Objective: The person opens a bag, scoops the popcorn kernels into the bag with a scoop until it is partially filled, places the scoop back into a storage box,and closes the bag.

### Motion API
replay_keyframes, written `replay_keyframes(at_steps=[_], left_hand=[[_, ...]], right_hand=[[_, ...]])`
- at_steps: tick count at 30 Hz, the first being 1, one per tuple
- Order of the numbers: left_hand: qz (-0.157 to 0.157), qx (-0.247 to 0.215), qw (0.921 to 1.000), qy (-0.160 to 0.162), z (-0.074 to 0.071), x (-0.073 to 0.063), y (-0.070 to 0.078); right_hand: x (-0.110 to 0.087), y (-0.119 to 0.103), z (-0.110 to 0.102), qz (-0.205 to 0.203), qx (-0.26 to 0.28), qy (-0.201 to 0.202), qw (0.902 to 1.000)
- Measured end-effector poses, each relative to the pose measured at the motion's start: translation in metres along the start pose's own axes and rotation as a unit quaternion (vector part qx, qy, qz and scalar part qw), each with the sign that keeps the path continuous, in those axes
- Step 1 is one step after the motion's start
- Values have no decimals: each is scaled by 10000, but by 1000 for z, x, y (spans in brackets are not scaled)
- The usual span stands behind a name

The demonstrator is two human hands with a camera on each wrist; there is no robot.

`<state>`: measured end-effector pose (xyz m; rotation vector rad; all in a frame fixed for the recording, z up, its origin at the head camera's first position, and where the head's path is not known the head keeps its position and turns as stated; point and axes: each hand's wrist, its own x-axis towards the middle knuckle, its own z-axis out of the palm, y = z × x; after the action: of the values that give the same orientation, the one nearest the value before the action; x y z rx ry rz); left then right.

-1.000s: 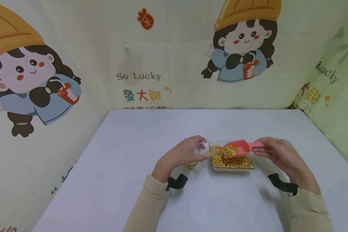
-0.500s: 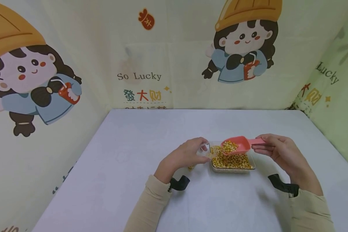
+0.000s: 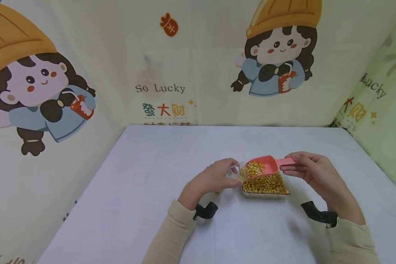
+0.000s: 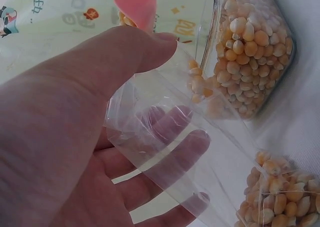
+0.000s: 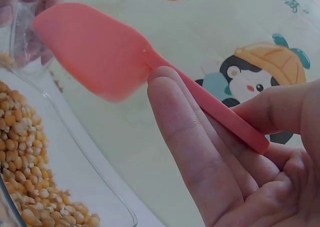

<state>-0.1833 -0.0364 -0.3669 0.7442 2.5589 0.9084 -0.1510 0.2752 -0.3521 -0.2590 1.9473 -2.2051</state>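
My left hand [image 3: 211, 178] holds the mouth of a clear plastic bag [image 4: 220, 157] spread between thumb and fingers. Corn kernels [image 4: 282, 199] fill the bag's bottom. In my right hand [image 3: 320, 174] is the handle of a pink scoop [image 3: 270, 165], pinched with the thumb above and fingers beneath. Corn kernels [image 3: 255, 168] lie in the scoop's front. Its tip overlaps the bag's mouth in the head view. Below the scoop sits a clear rectangular container [image 3: 288, 185] full of loose corn kernels [image 3: 265, 185]. The right wrist view shows the scoop's underside.
Everything stands on a white table [image 3: 145, 157]. A printed cloth [image 3: 211, 66] with cartoon figures hangs behind it and along both sides. Black wrist cameras sit on both forearms, the left camera [image 3: 206, 211] close to the table.
The loaded scoop has risen from the corn in the container and shifted left to the bag's mouth. My left hand has moved slightly right with the bag.
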Motion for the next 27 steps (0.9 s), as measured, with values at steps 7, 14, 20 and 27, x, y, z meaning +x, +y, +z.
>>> replay_keyframes(at_steps=[7, 14, 20, 27], left_hand=[[21, 92, 9999, 64, 1, 0, 0], [31, 100, 9999, 87, 1, 0, -1], [56, 142, 9998, 105, 1, 0, -1], [108, 179, 9997, 111, 2, 0, -1]], right_hand=[[1, -1, 6, 65, -313, 24, 9995], [-1, -4, 10, -46, -743, -61, 9972], [-1, -7, 16, 38, -1069, 102, 9942], [-3, -11, 19, 185, -1643, 254, 9859]])
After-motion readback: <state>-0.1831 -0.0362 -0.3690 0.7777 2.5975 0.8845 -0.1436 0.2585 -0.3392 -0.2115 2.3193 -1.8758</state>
